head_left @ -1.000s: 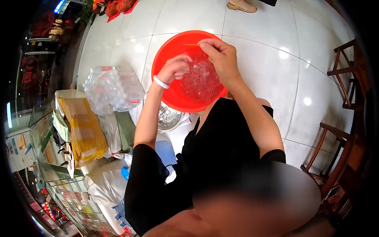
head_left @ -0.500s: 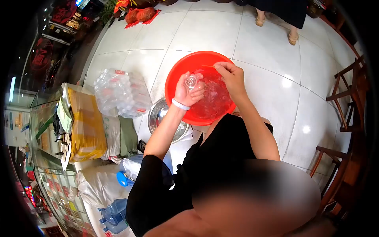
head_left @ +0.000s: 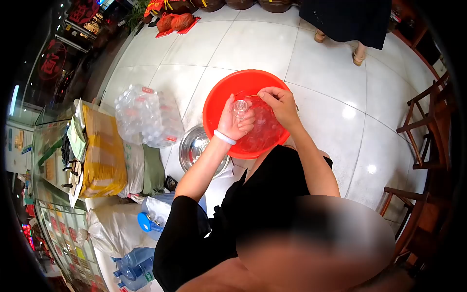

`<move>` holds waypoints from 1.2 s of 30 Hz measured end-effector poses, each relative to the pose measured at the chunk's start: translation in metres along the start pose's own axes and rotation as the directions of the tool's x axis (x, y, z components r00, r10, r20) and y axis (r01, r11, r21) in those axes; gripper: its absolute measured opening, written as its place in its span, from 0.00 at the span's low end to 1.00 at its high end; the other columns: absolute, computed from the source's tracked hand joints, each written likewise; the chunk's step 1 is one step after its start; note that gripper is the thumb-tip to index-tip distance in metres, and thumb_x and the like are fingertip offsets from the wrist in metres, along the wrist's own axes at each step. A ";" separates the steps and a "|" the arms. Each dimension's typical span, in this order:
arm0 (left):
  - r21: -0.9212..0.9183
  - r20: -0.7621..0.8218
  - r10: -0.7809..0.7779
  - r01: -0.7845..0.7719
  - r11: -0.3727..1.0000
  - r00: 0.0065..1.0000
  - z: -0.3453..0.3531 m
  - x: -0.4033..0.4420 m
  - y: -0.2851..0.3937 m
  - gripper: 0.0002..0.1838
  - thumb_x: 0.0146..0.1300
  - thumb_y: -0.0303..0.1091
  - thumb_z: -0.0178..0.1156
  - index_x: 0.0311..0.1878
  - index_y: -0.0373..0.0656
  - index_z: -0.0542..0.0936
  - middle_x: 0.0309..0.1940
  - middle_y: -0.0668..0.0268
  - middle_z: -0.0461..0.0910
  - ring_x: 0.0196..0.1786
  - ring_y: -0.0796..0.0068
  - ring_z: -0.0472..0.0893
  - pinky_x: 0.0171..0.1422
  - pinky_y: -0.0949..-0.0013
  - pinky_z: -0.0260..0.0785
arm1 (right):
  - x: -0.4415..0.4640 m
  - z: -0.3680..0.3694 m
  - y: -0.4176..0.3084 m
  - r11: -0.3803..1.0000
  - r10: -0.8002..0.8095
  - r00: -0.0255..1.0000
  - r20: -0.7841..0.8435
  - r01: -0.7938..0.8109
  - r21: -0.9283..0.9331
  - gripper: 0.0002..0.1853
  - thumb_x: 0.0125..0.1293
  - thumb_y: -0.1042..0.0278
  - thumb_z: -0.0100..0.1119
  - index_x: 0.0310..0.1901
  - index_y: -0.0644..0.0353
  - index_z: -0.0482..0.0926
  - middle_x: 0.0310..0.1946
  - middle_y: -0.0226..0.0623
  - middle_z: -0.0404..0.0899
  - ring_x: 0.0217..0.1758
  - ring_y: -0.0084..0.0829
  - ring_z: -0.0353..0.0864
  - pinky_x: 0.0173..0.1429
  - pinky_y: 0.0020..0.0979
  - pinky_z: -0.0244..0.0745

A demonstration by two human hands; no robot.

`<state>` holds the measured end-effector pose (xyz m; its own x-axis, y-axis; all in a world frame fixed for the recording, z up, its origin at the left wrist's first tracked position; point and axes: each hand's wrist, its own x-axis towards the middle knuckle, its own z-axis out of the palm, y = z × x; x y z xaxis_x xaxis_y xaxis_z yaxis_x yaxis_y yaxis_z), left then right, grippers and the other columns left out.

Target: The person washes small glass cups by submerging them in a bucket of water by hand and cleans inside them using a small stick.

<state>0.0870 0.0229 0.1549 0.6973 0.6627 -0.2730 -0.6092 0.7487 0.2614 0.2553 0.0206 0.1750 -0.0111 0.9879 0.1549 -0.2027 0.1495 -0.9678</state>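
Note:
Over a red plastic basin, my left hand is wrapped round a small clear glass, its round end facing up toward me. My right hand pinches a thin light stick between thumb and fingertips; its tip points left toward the glass. Whether the tip touches the glass I cannot tell. Inside the basin, under both hands, lie water and several clear pieces, too blurred to name. A shiny metal bowl stands on the floor left of the basin, partly hidden by my left forearm.
A wrapped pack of clear bottles is at the left, near a taped yellow box, sacks and blue water jugs. Wooden chairs stand at the right. Another person's feet are at the top right, on the tiled floor.
My right hand has shifted slightly left, bringing the stick closer to the glass. My left hand still holds the glass, now turned a little. The whole view has tilted up slightly.

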 end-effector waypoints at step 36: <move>0.716 -0.230 0.644 -0.321 0.620 0.729 -0.143 -0.032 -0.012 0.11 0.62 0.42 0.49 0.35 0.45 0.73 0.18 0.75 0.70 0.18 0.90 0.66 0.16 0.85 0.47 | 0.049 0.044 0.134 -0.091 0.671 0.667 0.322 0.506 -0.858 0.10 0.54 0.68 0.49 0.36 0.55 0.79 0.36 0.36 0.80 0.40 0.37 0.79 0.39 0.38 0.74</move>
<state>0.0178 -0.0048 0.0280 0.0292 0.9693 -0.2442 -0.3312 0.2399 0.9125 0.1840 0.0877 0.0614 -0.4590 0.7461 -0.4823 0.8529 0.5221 -0.0040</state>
